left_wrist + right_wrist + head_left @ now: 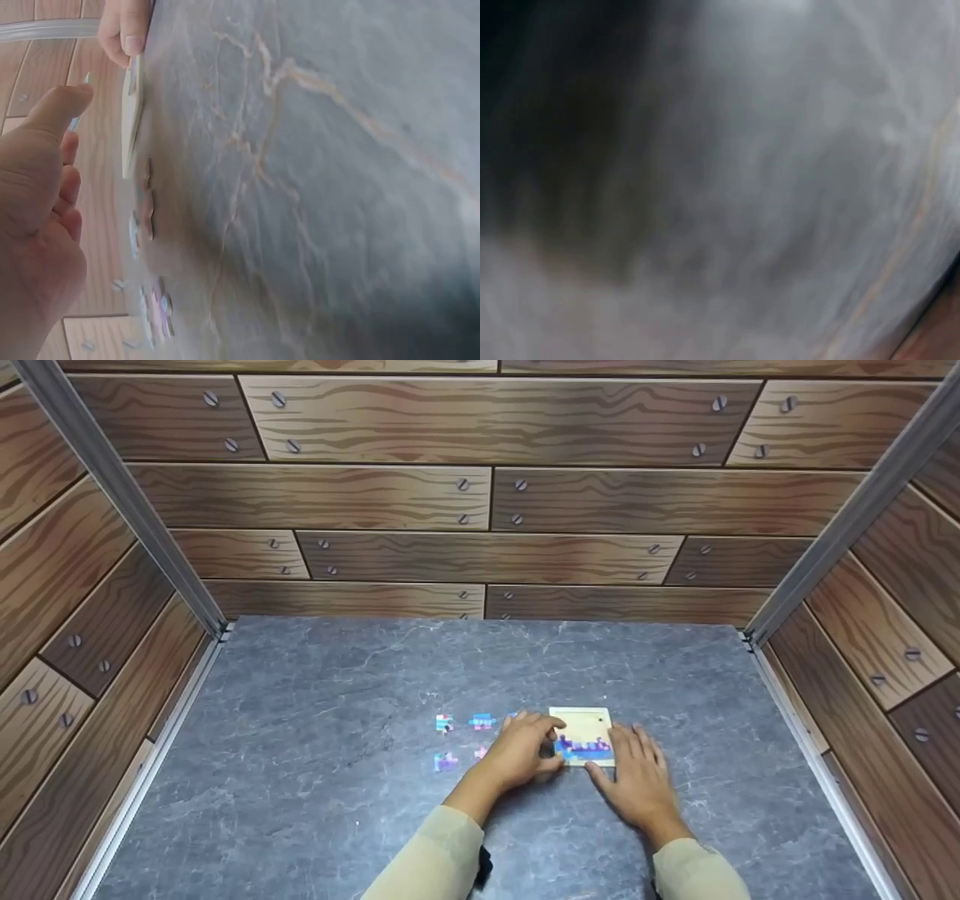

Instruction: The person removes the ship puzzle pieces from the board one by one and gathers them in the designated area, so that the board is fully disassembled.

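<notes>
A cream puzzle tray (562,711) (129,139) lies on the grey table, its lower part filled with blue and purple pieces. At its left side is my left hand (521,748) (34,187), thumb and fingertips pinching a thin light-blue piece (73,124), seen edge-on in the left wrist view and raised off the table. My right hand (639,780) (124,30) rests along the tray's right edge, fingers extended and thumb by the bottom edge. The right wrist view is blurred and shows mainly table surface.
Left of the tray lie several loose pieces, among them a striped one (444,724), a blue-and-pink one (482,721) and a purple one (445,763). My left hand partly covers others. Wood-patterned walls (390,499) with metal posts (142,525) surround the table (300,750).
</notes>
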`<state>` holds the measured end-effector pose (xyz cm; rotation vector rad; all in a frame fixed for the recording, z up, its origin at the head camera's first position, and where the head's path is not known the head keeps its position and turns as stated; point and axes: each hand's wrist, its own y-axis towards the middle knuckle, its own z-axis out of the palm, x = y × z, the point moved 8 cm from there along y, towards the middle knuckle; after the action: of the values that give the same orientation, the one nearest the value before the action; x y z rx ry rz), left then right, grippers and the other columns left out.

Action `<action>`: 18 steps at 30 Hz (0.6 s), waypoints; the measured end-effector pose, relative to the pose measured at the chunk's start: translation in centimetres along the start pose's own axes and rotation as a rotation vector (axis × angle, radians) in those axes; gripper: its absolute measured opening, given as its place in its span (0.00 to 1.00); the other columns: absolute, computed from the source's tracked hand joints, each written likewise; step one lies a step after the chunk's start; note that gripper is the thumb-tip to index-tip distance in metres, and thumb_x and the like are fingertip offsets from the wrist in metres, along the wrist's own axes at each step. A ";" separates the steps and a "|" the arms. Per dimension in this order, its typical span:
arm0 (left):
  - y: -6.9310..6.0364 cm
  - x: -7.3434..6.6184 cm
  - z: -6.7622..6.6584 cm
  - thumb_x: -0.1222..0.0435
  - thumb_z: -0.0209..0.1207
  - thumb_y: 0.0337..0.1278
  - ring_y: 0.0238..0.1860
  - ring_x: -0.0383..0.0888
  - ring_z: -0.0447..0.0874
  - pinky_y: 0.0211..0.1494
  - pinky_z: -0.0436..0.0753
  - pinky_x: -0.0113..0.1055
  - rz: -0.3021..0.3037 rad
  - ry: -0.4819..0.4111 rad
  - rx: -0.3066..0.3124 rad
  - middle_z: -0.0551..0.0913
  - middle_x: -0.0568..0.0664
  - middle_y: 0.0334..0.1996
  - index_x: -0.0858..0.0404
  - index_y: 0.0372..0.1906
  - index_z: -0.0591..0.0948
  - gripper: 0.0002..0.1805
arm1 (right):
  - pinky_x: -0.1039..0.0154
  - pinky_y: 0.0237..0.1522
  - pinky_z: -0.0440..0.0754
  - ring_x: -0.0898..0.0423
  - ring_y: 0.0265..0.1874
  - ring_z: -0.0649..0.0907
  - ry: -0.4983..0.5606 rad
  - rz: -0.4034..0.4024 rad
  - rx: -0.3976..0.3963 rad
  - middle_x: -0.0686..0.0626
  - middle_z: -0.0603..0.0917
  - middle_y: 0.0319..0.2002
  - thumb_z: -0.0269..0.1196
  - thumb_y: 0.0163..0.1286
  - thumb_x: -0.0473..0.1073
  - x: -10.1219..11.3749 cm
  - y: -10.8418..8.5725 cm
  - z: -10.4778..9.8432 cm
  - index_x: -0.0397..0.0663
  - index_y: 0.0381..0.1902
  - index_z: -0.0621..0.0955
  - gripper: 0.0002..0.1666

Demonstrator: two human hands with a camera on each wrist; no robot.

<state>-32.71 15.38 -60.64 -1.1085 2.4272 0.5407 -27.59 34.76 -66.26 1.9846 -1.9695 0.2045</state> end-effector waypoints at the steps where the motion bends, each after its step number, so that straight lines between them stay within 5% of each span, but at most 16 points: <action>1: -0.2 0.0 -0.2 0.55 0.74 0.63 0.56 0.43 0.82 0.73 0.77 0.55 0.006 -0.006 -0.006 0.88 0.41 0.49 0.53 0.64 0.85 0.26 | 0.30 0.85 0.51 0.31 0.85 0.58 -0.003 0.002 0.008 0.36 0.68 0.82 0.61 0.77 0.68 0.0 0.0 0.1 0.41 0.82 0.65 0.51; 9: -2.2 0.4 -1.6 0.56 0.74 0.64 0.53 0.41 0.80 0.62 0.82 0.35 0.058 -0.038 -0.040 0.87 0.43 0.52 0.52 0.61 0.87 0.21 | 0.29 0.85 0.49 0.31 0.86 0.57 -0.017 0.018 0.043 0.36 0.66 0.83 0.59 0.79 0.71 -0.3 0.1 0.4 0.42 0.84 0.63 0.52; 18: -5.0 1.4 -3.6 0.60 0.74 0.65 0.52 0.44 0.85 0.58 0.85 0.30 0.029 -0.125 -0.068 0.88 0.46 0.51 0.56 0.64 0.86 0.23 | 0.28 0.84 0.52 0.30 0.84 0.61 -0.009 -0.013 -0.020 0.36 0.69 0.80 0.62 0.77 0.68 0.0 0.1 0.0 0.40 0.81 0.67 0.49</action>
<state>-30.41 9.63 -59.23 -1.0358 2.3356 0.6859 -27.68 34.75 -66.24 1.9884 -1.9563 0.1719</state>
